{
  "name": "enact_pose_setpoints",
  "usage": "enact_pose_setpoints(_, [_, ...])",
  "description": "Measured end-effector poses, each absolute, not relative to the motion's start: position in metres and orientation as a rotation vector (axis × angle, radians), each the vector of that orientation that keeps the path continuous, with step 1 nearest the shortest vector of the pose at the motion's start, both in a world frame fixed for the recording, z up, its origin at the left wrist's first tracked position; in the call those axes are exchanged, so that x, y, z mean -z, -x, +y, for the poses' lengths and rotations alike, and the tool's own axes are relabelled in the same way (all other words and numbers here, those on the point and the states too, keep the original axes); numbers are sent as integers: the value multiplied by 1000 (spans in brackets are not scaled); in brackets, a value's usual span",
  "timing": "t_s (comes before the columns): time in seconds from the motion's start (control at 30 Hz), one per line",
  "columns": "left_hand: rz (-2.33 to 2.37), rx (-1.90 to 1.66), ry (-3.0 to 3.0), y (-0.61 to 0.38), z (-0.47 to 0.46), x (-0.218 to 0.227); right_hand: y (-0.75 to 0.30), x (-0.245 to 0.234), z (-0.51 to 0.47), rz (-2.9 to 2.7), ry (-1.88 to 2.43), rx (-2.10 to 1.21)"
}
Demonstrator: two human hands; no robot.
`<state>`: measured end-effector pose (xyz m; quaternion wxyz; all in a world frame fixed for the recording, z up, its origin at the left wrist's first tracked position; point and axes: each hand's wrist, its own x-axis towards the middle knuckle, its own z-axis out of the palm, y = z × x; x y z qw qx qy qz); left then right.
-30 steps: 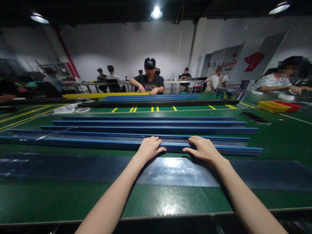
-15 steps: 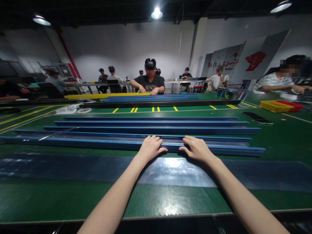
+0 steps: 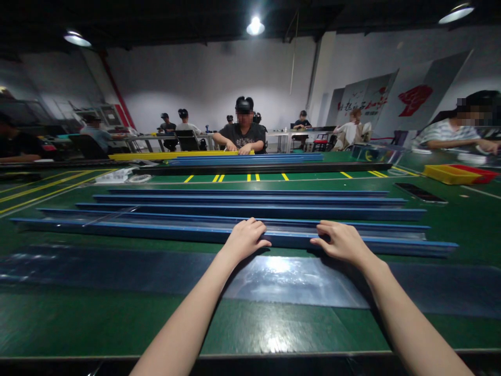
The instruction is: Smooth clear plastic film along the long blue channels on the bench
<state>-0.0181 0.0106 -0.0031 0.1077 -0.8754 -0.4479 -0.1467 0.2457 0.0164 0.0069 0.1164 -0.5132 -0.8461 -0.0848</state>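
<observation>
Both hands are at the nearest long blue channel strip (image 3: pixel 148 228), which lies crosswise on the green table. My left hand (image 3: pixel 247 237) is closed over its near wall, thumb in front and fingers reaching into the trough. Farther right, my right hand (image 3: pixel 341 241) grips the same strip in a like way, with a gap between the hands. A clear band (image 3: pixel 107 215) crosses the strip's left part. Closer to me, a flat, shiny, see-through sheet (image 3: pixel 282 277) lies under my forearms. Just beyond my hands rests another blue channel strip (image 3: pixel 250 209).
A phone (image 3: pixel 420 192) lies to the right, near a yellow tray (image 3: pixel 450 175) and a red tray (image 3: pixel 483 174). A long black strip (image 3: pixel 266 169) and a yellow strip (image 3: pixel 176 155) lie across the table. A co-worker (image 3: pixel 245 130) sits opposite, hands on the yellow strip.
The nearest blue strip has shifted to the right. My right hand has moved right, farther from my left hand, which stays almost in place. The view has tilted slightly.
</observation>
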Motion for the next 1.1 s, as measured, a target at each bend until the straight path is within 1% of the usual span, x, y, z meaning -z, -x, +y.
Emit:
enact_pose_setpoints(0.5, [-1339, 408, 2587, 20, 12, 5, -251, -3, 17, -2458, 1506, 194])
enact_pose_setpoints(1.1, [-1330, 359, 2583, 20, 17, 7, -251, -3, 17, -2461, 1496, 204])
